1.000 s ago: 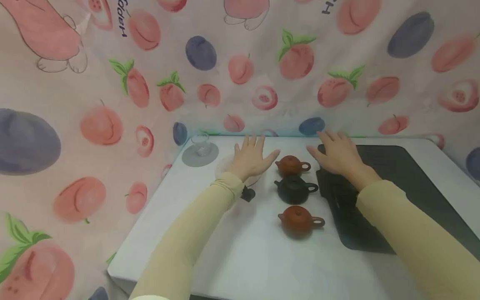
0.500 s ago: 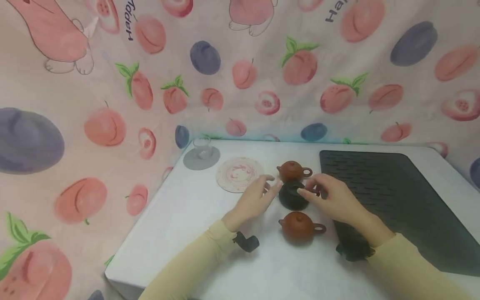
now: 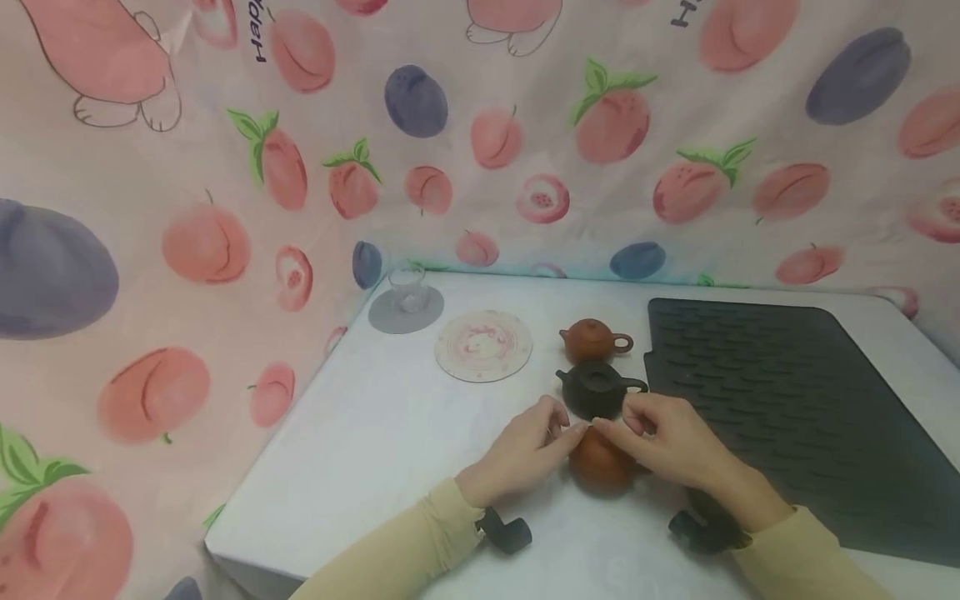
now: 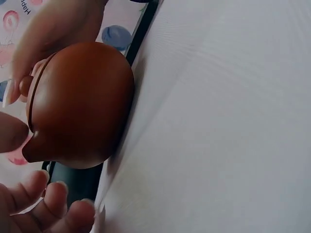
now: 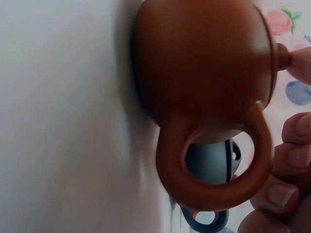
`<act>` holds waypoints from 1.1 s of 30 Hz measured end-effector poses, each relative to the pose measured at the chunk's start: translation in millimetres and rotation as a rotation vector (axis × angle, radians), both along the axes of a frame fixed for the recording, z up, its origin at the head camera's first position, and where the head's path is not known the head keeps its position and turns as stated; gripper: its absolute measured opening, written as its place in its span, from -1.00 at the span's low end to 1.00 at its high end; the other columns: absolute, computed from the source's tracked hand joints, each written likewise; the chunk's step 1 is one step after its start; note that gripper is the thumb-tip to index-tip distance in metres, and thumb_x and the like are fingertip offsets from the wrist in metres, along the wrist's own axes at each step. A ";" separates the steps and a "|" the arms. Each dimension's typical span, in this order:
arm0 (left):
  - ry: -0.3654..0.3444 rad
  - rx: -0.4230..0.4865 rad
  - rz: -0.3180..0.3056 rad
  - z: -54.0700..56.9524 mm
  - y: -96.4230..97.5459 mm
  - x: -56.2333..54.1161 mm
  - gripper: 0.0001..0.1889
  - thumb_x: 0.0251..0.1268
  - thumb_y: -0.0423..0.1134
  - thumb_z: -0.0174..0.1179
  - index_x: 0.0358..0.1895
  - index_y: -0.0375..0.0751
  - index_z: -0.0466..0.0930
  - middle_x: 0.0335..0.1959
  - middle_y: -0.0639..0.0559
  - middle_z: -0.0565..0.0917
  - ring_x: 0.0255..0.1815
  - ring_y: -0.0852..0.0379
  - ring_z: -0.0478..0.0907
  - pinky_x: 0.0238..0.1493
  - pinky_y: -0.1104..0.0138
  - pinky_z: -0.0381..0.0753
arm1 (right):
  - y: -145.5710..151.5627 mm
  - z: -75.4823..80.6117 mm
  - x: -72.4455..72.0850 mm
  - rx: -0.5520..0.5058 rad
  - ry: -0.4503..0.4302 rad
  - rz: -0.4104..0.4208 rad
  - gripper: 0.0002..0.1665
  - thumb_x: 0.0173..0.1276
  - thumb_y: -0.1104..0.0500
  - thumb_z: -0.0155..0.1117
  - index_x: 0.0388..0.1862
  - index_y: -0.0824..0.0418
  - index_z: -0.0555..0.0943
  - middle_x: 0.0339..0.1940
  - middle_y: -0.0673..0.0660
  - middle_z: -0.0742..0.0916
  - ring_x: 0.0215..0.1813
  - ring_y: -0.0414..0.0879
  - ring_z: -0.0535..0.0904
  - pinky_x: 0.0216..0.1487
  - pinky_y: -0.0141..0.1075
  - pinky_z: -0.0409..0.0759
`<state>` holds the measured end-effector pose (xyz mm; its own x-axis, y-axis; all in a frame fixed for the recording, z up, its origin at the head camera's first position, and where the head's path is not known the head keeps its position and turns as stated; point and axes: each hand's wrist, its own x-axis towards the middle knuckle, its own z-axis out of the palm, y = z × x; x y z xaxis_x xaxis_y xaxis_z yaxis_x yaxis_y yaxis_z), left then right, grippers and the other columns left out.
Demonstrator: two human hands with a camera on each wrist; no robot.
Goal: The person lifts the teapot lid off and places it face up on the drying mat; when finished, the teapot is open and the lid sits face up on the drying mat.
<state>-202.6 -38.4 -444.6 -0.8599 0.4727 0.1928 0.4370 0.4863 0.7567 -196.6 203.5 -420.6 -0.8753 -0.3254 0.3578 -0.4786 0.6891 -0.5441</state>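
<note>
Both hands are at the nearest brown teapot (image 3: 600, 467), which stands upright on the white table. My right hand (image 3: 678, 437) reaches in from the handle side; its thumb touches the round lid knob (image 5: 283, 57), with the other fingers loosely bent away. On the spout side, my left hand (image 3: 521, 450) has its thumb close to the lid and its fingers loosely bent below the spout (image 4: 33, 149). Whether that thumb touches the lid is unclear. A black teapot (image 3: 592, 398) stands just behind, followed by another brown teapot (image 3: 588, 342).
A large black ridged tray (image 3: 765, 392) lies to the right. At left are a round patterned mat (image 3: 483, 367) and a glass cup (image 3: 408, 292) on a grey round coaster (image 3: 386, 318). Fruit-print cloth (image 3: 465, 183) hangs behind. Dark camera mounts (image 3: 510, 535) hang at the wrists.
Both hands came back from beyond the far teapot with spread fingers, passed over the black teapot, and are now at the nearest brown teapot. The teapots stay in their row.
</note>
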 end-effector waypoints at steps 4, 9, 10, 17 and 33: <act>0.025 -0.054 0.000 1.2 0.6 -1.4 -0.72 0.60 0.09 0.01 -0.23 0.00 0.45 -0.54 0.21 0.45 -0.50 0.30 0.40 -0.45 0.41 0.41 | -2.1 -1.0 2.8 -0.012 0.038 0.009 -0.44 0.35 -0.14 0.47 -0.65 -0.13 0.30 -0.70 -0.22 0.34 -0.55 -0.27 0.35 -0.54 -0.35 0.28; 0.026 -0.104 -0.020 1.4 1.5 -2.3 -0.64 0.63 0.08 -0.04 -0.38 0.01 0.46 -0.58 0.23 0.44 -0.53 0.30 0.39 -0.49 0.42 0.38 | -6.6 -4.9 5.9 -0.015 0.086 0.065 -0.41 0.29 -0.11 0.53 -0.64 -0.12 0.27 -0.67 -0.25 0.32 -0.55 -0.31 0.34 -0.55 -0.38 0.27; 0.028 -0.109 -0.023 0.9 1.7 -2.3 -0.62 0.63 0.09 -0.05 -0.41 0.02 0.46 -0.60 0.23 0.43 -0.55 0.31 0.38 -0.51 0.42 0.37 | -7.1 -6.1 6.2 -0.012 0.102 0.074 -0.40 0.28 -0.11 0.54 -0.63 -0.12 0.26 -0.67 -0.25 0.31 -0.56 -0.32 0.33 -0.55 -0.39 0.26; 0.068 -0.123 -0.065 -2.9 0.2 -4.5 -0.45 0.65 0.16 -0.12 -0.60 0.03 0.39 -0.70 0.26 0.34 -0.63 0.32 0.32 -0.56 0.41 0.28 | -9.6 -10.8 6.6 -0.025 0.176 0.119 -0.39 0.24 -0.04 0.58 -0.63 -0.11 0.25 -0.63 -0.26 0.29 -0.55 -0.35 0.30 -0.55 -0.42 0.24; 0.060 -0.129 -0.076 -10.4 -2.1 -10.8 -0.54 0.68 0.10 -0.15 -0.48 0.07 0.45 -0.59 0.24 0.42 -0.55 0.29 0.38 -0.49 0.41 0.35 | -13.1 -11.4 6.8 0.002 0.214 0.121 -0.46 0.31 0.03 0.52 -0.59 -0.14 0.29 -0.63 -0.21 0.34 -0.52 -0.35 0.27 -0.55 -0.43 0.21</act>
<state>-213.4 -40.4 -455.0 -0.8095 0.5602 0.1759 0.5186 0.5416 0.6616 -189.9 190.3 -432.0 -0.7343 -0.4242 0.5300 -0.6619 0.6210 -0.4199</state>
